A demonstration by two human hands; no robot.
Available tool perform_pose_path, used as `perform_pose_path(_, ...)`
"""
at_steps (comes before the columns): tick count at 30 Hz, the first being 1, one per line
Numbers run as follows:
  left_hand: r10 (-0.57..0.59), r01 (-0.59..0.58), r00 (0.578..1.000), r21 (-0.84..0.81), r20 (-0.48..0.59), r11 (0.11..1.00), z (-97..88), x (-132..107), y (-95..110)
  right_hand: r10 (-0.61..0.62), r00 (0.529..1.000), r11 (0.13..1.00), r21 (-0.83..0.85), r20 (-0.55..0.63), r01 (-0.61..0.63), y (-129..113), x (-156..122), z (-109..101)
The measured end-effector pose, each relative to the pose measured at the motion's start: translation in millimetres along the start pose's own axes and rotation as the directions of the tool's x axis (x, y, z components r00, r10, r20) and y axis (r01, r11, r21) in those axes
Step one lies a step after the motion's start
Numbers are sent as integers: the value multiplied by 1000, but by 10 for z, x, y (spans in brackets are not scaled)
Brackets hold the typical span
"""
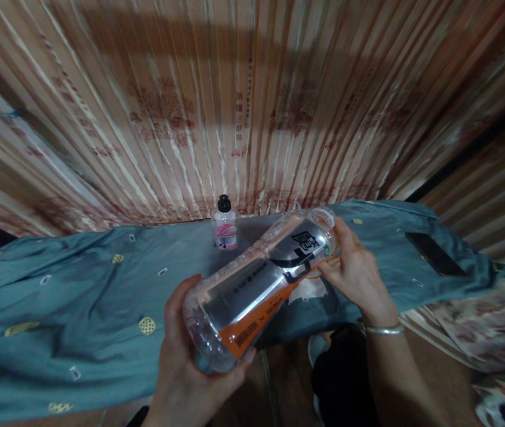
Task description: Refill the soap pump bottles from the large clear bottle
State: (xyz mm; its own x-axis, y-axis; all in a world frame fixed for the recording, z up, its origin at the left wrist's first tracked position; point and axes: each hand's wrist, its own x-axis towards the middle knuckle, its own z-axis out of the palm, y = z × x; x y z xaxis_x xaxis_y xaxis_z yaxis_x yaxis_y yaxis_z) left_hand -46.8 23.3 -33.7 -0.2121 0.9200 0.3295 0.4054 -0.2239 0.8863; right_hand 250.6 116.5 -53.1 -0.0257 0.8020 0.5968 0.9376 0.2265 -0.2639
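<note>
Between my two hands a large clear plastic bottle (256, 284) lies tilted, with a silver, black and orange label around it. My left hand (194, 356) is wrapped round its lower left end. At the upper right end, my right hand (354, 267) grips the bottle; a silver bangle circles that wrist. Behind the big bottle stands a small clear bottle (226, 228) with a black cap and a pink label, upright on the cloth. Something pale and partly see-through (309, 289) lies under the big bottle near my right hand, mostly hidden.
A teal patterned cloth (101, 284) covers the long narrow surface. Toward its right end lies a dark flat phone-like object (434, 254). Pleated curtains (243, 107) hang close behind and at both sides. A shoe (317, 350) shows on the floor below.
</note>
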Motion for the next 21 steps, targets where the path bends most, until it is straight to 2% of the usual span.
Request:
perform_pose_path(3, 28, -28, 999, 21, 16, 999, -25, 9, -31, 2, 1000, 1000, -3, -6, -2, 1, 0, 2)
perform_pose_path(6, 143, -151, 984, 77, 101, 985, -66, 36, -87, -4, 1000, 1000, -2, -3, 4, 4, 1, 4)
perform_pose_path(7, 153, -162, 982, 77, 107, 984, -75, 44, -101, -7, 1000, 1000, -2, -2, 7, 6, 2, 4)
perform_pose_path(9, 128, -132, 990, 72, 55, 989, -84, 57, -117, -7, 1000, 1000, -3, -3, 7, 8, 3, 6)
perform_pose_path(12, 180, -190, 978, 96, 106, 977, -85, 64, -117, 1, 1000, 1000, -6, -11, -2, 6, 7, 5)
perform_pose_path(16, 120, -125, 991, 79, 63, 989, -69, 47, -87, -7, 1000, 1000, -3, -12, 7, -5, 10, -2)
perform_pose_path(17, 122, -129, 988, 68, 89, 989, -59, 38, -74, -12, 1000, 1000, -1, -11, 12, -7, 10, -3)
perform_pose_path(21, 31, -31, 1000, 29, -2, 999, -10, -2, -13, -17, 1000, 1000, 2, -16, 17, -5, 5, 3)
